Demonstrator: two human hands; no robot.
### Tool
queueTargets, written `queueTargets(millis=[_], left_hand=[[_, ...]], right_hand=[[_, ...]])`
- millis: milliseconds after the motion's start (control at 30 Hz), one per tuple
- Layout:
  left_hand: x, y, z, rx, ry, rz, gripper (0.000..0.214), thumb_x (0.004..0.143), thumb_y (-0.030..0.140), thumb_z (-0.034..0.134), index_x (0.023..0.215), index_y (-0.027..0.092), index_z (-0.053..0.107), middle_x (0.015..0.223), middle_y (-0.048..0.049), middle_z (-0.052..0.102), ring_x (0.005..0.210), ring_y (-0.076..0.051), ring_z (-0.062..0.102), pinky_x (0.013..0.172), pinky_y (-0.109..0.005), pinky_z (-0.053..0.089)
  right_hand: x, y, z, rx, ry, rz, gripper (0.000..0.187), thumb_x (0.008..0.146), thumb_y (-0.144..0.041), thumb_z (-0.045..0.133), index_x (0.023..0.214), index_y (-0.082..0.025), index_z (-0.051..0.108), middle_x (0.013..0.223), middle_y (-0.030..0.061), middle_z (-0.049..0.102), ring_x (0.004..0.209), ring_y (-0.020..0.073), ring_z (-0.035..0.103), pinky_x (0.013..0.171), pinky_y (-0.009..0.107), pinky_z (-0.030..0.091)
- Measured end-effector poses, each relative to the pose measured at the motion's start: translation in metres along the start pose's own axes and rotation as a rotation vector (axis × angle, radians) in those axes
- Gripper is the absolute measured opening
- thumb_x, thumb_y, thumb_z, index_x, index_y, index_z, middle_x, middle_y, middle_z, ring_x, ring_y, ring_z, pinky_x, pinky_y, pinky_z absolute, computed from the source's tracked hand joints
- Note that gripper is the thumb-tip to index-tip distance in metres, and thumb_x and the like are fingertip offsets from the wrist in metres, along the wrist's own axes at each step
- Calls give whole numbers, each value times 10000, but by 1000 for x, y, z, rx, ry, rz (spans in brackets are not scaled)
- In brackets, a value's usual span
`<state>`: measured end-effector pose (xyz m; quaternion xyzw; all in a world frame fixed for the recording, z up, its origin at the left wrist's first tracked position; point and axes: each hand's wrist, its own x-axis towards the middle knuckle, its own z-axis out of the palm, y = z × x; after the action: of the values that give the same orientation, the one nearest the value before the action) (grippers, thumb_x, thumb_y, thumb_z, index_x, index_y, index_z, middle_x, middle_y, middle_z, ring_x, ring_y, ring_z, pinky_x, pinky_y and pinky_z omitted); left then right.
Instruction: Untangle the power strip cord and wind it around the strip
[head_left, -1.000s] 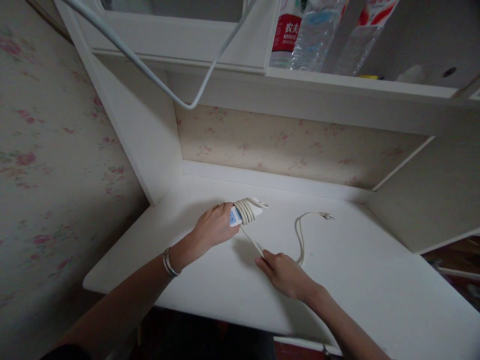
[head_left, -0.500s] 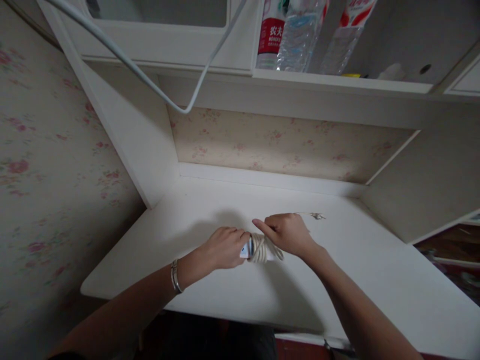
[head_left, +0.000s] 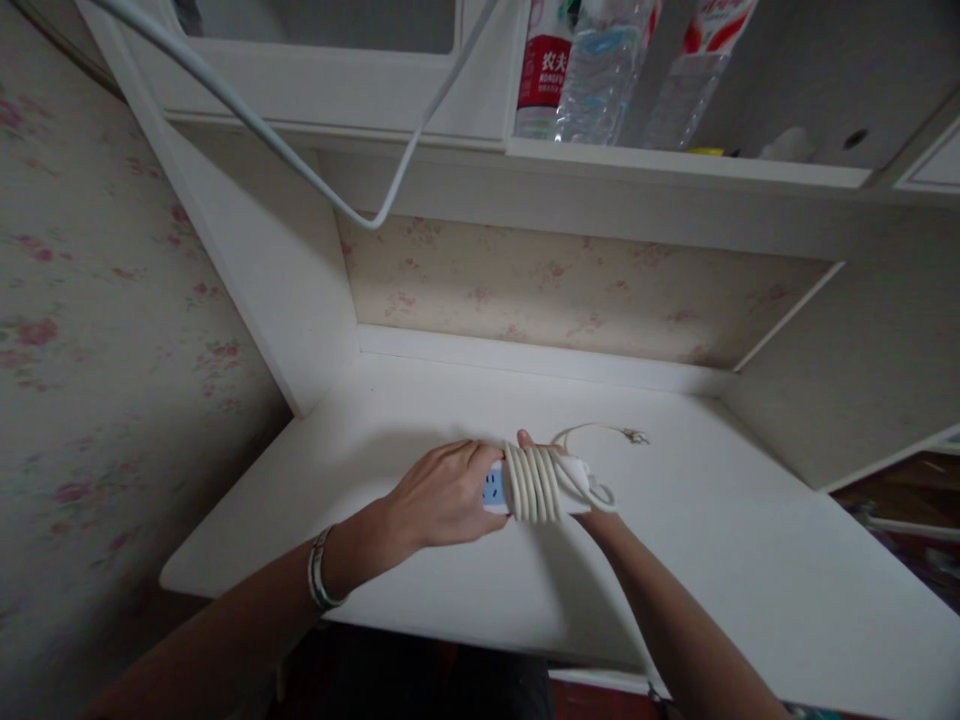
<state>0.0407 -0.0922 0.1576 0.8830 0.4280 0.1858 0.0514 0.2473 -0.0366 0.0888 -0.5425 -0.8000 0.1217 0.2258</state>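
A white power strip [head_left: 493, 487] with a blue socket face is held over the white desk. Several turns of cream cord [head_left: 534, 484] are wound around its middle, and a loop of cord hangs at its right end. My left hand [head_left: 446, 495] is closed around the strip's left end. Behind the strip is my right hand [head_left: 596, 522], thumb raised above the top edge and its other fingers mostly hidden. From there the cord's loose length runs right to a small end piece [head_left: 636, 436], too small to make out.
Plastic bottles [head_left: 600, 80] stand on the shelf above the desk. A thick white cable [head_left: 367, 220] hangs in front of the cabinet at upper left. Flowered wallpaper [head_left: 97, 400] covers the left wall, and a side panel [head_left: 847, 330] bounds the desk at right.
My right hand has passed from in front of the strip to behind it. The strip has turned to show its socket face, and its cord windings are more visible.
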Motion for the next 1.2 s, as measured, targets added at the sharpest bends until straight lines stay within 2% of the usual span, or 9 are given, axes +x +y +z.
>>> queueTargets(millis=[100, 233, 333, 400, 600, 800, 900, 1033, 1200], left_hand=[[10, -14, 3, 21, 70, -197, 351, 748, 328, 597, 1058, 186, 513, 1001, -80, 656, 909, -233, 631, 777, -324, 478], [23, -31, 16, 74, 75, -383, 266, 802, 316, 558, 1032, 186, 526, 997, -100, 658, 908, -247, 645, 752, -321, 474], [29, -37, 31, 103, 51, -453, 237, 824, 297, 538, 1021, 166, 537, 997, -121, 653, 923, -249, 642, 762, -313, 470], [30, -39, 40, 110, 36, -460, 224, 833, 271, 527, 1023, 152, 539, 1003, -131, 646, 935, -244, 634, 780, -308, 467], [22, -44, 59, 139, 13, -324, 263, 765, 157, 564, 1025, 144, 529, 1024, -118, 620, 966, -242, 593, 838, -329, 455], [16, -45, 64, 135, 0, -269, 300, 755, 209, 595, 1034, 121, 530, 1014, -128, 614, 947, -256, 589, 826, -350, 460], [12, -44, 63, 145, -41, -201, 241, 776, 233, 576, 997, 142, 546, 986, -113, 626, 917, -252, 599, 808, -355, 463], [3, -33, 55, 183, -108, -15, 256, 768, 264, 583, 1000, 160, 555, 970, -90, 635, 880, -248, 606, 791, -368, 463], [-9, -9, 39, 176, -164, 212, 343, 716, 333, 649, 1011, 194, 540, 944, -50, 645, 877, -253, 600, 749, -371, 459]], right_hand=[[-16, -2, 7, 2, -98, -33, 523, 973, -306, 245, 725, -132, 672, 653, 45, 657, 598, 137, 572, 602, 218, 422], [-36, -23, 9, -107, -271, 7, 516, 991, -421, 187, 845, -171, 615, 723, 75, 686, 662, 179, 649, 599, 253, 401], [-44, -42, 5, -289, -297, -6, 454, 987, -423, 210, 909, -175, 582, 746, 100, 692, 673, 216, 667, 564, 270, 361], [-45, -50, -3, -365, -269, -40, 411, 987, -404, 235, 913, -180, 571, 752, 95, 693, 665, 215, 667, 553, 272, 337], [-38, -59, -29, -416, -172, -157, 415, 971, -437, 312, 772, -193, 582, 731, 49, 693, 643, 180, 650, 539, 261, 269], [-34, -72, -31, -379, -174, -278, 381, 961, -411, 358, 788, -195, 620, 692, 39, 689, 592, 162, 626, 525, 272, 217], [-24, -65, -38, -374, -108, -257, 429, 951, -456, 367, 746, -196, 640, 665, 36, 683, 572, 148, 606, 525, 268, 195], [-5, -52, -50, -358, -43, -246, 561, 932, -554, 345, 615, -188, 627, 571, 28, 644, 513, 124, 552, 522, 259, 180], [12, -46, -45, -284, 21, -206, 644, 931, -584, 299, 515, -182, 583, 475, 23, 574, 470, 111, 506, 525, 247, 225]])
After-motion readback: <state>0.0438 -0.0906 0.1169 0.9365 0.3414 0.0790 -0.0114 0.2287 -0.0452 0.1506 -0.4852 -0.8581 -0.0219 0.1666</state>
